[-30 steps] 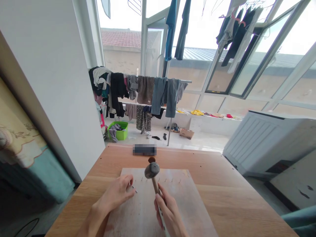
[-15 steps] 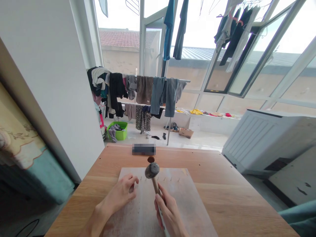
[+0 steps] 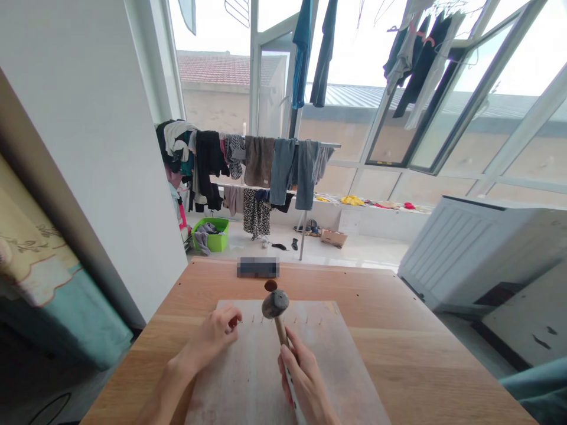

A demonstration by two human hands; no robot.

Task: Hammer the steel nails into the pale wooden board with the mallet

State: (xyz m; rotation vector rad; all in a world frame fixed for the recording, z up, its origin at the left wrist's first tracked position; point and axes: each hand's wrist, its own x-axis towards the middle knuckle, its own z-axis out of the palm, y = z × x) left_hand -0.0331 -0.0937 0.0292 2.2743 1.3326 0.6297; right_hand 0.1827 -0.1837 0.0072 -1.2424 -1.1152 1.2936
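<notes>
My right hand is wrapped round the wooden handle of a hammer. Its dark, rounded head is raised over the far part of a pale board. A row of thin nails stands up along the board's far side, some hidden behind the hammer head. My left hand is at the board's far left, fingers curled with the index fingertip and thumb close around a small nail. Part of that grip is hidden by the fingers.
The board lies on a wooden table. Beyond it are a round brown object and a dark, blurred-out block. A laundry rack, a green basket and a white cabinet stand past the table.
My left hand has shifted slightly left, its fingertips drawing in by the leftmost nail. The hammer head has moved a little right and up in my right hand.
</notes>
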